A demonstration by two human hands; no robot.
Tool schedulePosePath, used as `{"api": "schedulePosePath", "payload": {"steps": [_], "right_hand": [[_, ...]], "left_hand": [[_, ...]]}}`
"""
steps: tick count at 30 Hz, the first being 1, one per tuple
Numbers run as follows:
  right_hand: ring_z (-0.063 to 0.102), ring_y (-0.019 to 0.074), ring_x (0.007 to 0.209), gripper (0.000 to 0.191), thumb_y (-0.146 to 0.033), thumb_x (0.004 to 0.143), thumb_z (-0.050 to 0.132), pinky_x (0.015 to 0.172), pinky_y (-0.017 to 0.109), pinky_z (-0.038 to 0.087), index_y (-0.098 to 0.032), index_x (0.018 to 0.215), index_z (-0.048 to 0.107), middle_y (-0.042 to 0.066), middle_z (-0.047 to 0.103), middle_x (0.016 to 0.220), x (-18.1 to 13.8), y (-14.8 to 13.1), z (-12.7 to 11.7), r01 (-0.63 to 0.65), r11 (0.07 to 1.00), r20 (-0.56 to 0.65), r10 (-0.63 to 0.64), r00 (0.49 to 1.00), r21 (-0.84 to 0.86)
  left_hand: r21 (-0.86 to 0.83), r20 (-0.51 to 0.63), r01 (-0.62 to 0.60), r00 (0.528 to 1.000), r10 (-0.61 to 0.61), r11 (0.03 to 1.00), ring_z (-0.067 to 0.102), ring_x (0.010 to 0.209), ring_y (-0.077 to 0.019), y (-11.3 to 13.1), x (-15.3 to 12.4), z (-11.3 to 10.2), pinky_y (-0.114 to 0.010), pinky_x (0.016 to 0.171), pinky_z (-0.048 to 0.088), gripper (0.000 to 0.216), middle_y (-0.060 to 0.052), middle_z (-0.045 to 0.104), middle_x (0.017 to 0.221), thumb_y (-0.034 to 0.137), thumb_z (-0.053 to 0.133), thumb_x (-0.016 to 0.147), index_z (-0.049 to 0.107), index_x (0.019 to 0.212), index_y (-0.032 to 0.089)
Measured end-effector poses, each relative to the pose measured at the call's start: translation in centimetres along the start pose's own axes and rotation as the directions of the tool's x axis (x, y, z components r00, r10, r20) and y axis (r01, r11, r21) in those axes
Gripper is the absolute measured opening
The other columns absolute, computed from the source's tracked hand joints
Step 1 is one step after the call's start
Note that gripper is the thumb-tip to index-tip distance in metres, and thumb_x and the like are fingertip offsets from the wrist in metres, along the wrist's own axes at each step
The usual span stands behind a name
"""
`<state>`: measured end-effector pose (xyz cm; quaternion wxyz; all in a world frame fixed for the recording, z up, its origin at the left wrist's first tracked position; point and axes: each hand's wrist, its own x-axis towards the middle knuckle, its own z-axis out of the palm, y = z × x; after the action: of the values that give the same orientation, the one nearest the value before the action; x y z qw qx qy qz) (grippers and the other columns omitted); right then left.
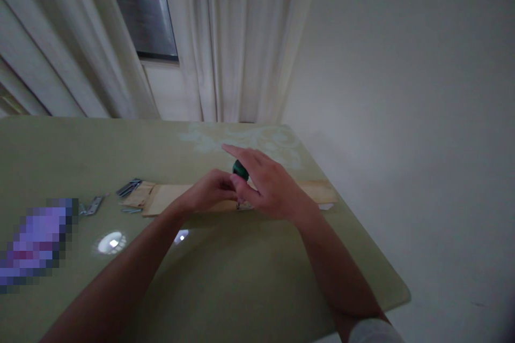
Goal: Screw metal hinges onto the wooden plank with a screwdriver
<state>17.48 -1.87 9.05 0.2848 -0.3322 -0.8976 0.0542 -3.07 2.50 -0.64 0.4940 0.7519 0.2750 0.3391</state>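
My right hand (270, 185) is around the dark green handle of a screwdriver (240, 170), thumb on the near side and fingers stretched over the far side. The screwdriver's shaft is hidden behind the hands. Beside it, my left hand (212, 191) has its fingers pinched together low over a pale wooden board (164, 196); what they hold, if anything, cannot be made out. A small metal piece (243, 206) shows at the board's near edge, just under both hands. The board lies flat across the table.
Left of the board are a small wood piece (139, 194), several dark metal parts (129, 187) and a metal hinge (95, 205). A blurred purple object (40, 238) lies further left. The glossy green table (241, 278) ends at the right near a white wall (422, 118).
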Motion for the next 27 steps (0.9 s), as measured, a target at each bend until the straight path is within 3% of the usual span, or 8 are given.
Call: {"api": "schedulePosePath", "payload": {"steps": [3, 6, 10, 15, 19, 23, 25, 27], "right_hand": [[0.069, 0.0267, 0.114, 0.042, -0.042, 0.104, 0.057, 0.094, 0.038, 0.051, -0.019, 0.139, 0.063, 0.013, 0.077, 0.123, 0.0, 0.2, 0.3, -0.065, 0.995, -0.037, 0.062, 0.997, -0.082], [0.070, 0.0229, 0.091, 0.033, -0.051, 0.105, 0.057, 0.083, 0.034, 0.049, -0.021, 0.116, 0.067, 0.007, 0.078, 0.099, 0.1, 0.8, 0.5, -0.152, 0.985, -0.050, 0.148, 0.988, -0.079], [0.066, 0.0230, 0.127, 0.038, -0.033, 0.110, 0.047, 0.102, 0.035, 0.049, -0.021, 0.146, 0.051, 0.012, 0.071, 0.142, 0.1, 1.1, 0.1, 0.010, 0.999, -0.013, -0.009, 1.000, 0.046], [0.072, 0.0265, 0.093, 0.039, -0.053, 0.108, 0.053, 0.079, 0.035, 0.049, -0.023, 0.131, 0.063, 0.008, 0.080, 0.102, -0.1, 0.3, -0.3, -0.215, 0.961, 0.008, 0.219, 0.976, -0.172], [0.070, 0.0229, 0.116, 0.038, -0.038, 0.111, 0.049, 0.089, 0.033, 0.049, -0.029, 0.148, 0.053, 0.007, 0.076, 0.129, -0.3, -0.1, -0.5, -0.026, 1.000, 0.057, 0.026, 0.998, -0.016], [0.072, 0.0245, 0.094, 0.034, -0.051, 0.107, 0.056, 0.078, 0.033, 0.047, -0.024, 0.127, 0.065, 0.007, 0.079, 0.105, -0.3, -0.2, -0.2, -0.204, 0.969, -0.019, 0.204, 0.979, -0.140], [0.072, 0.0231, 0.096, 0.030, -0.047, 0.108, 0.055, 0.083, 0.033, 0.049, -0.024, 0.126, 0.065, 0.006, 0.080, 0.108, -0.3, -0.3, 0.0, -0.154, 0.986, 0.004, 0.155, 0.988, -0.064], [0.070, 0.0224, 0.115, 0.035, -0.036, 0.108, 0.054, 0.094, 0.033, 0.050, -0.025, 0.142, 0.056, 0.008, 0.076, 0.131, -0.4, -0.6, 0.0, -0.036, 0.998, 0.035, 0.034, 0.999, 0.058]], "left_hand": [[0.048, -0.039, 0.018, 0.999, -0.016, 0.999, 0.068, 0.066, -0.0160, -0.1, 0.0, 0.0, -0.024, 0.063, 0.056, 0.024, -0.003, 0.076, 0.070, 0.031, 0.086, 0.087, 0.078, 0.072, 0.014], [0.020, -0.005, 0.000, 1.000, 0.000, 1.000, 0.072, 0.070, -0.0170, 0.0, -0.1, -0.1, -0.025, 0.067, 0.059, 0.021, -0.005, 0.080, 0.077, 0.032, 0.087, 0.087, 0.080, 0.080, 0.014], [0.045, 0.091, -0.053, 0.995, 0.049, 0.998, 0.078, 0.087, -0.0198, 0.3, -0.1, -0.5, -0.030, 0.084, 0.063, 0.017, -0.008, 0.085, 0.093, 0.031, 0.080, 0.095, 0.085, 0.099, 0.016], [0.042, 0.058, -0.067, 0.996, 0.065, 0.997, 0.078, 0.086, -0.0200, -0.1, -0.2, -0.4, -0.029, 0.083, 0.062, 0.018, -0.008, 0.085, 0.092, 0.033, 0.080, 0.096, 0.087, 0.095, 0.016], [0.025, 0.006, -0.019, 1.000, 0.019, 0.999, 0.075, 0.075, -0.0187, -0.3, -0.3, -0.1, -0.027, 0.074, 0.062, 0.019, -0.005, 0.083, 0.080, 0.034, 0.084, 0.091, 0.087, 0.085, 0.017], [0.043, -0.046, 0.020, 0.999, -0.018, 0.999, 0.073, 0.068, -0.0174, 0.0, -0.3, 0.0, -0.024, 0.065, 0.059, 0.016, -0.005, 0.081, 0.075, 0.031, 0.087, 0.085, 0.085, 0.079, 0.016], [0.067, -0.036, 0.027, 0.999, -0.025, 0.997, 0.072, 0.070, -0.0175, 0.3, -0.3, -0.1, -0.024, 0.065, 0.059, 0.014, -0.005, 0.080, 0.075, 0.028, 0.085, 0.085, 0.084, 0.079, 0.015], [0.119, -0.019, 0.036, 0.999, -0.034, 0.992, 0.071, 0.069, -0.0172, 0.5, -0.3, -0.2, -0.023, 0.063, 0.057, 0.014, -0.004, 0.079, 0.074, 0.026, 0.083, 0.086, 0.082, 0.077, 0.014]]}}
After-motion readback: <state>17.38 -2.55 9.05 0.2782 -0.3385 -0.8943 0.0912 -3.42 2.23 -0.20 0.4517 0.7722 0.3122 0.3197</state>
